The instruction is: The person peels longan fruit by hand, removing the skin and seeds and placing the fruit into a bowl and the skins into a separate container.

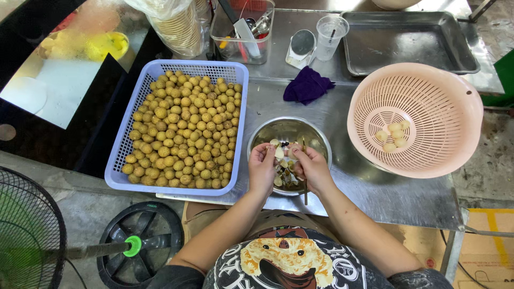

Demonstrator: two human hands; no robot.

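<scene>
Head view:
Left hand (262, 167): over the near left part of the steel bowl (316, 140), fingers pinched on a small pale fruit (274, 152) held above the bowl.
Right hand (311, 167): just beside the left, fingers curled at the same fruit; a thin stick-like tool (305, 191) runs down from the palm towards the table edge. Whether the hand grips the tool or the fruit alone, I cannot tell.
Hands together: close, fingertips nearly meeting over the bowl.
Bowl: stands on the steel table (348, 184), between the basket and the colander; peels and dark seeds (288, 177) lie in it under the hands.
Basket (114, 160): lilac plastic, left of the bowl and touching it or nearly so, heaped with round tan fruits (184, 128) in their skins.
Colander (444, 96): pink, right of the bowl, tilted a little, with a few peeled pale fruits (393, 135) at its bottom.
Cloth (307, 85): purple, crumpled, behind the bowl.
Tray (407, 43): steel, at the far right of the table.
Cup (330, 35): clear plastic, left of the tray.
Fan (32, 235): on the floor at the near left.
</scene>
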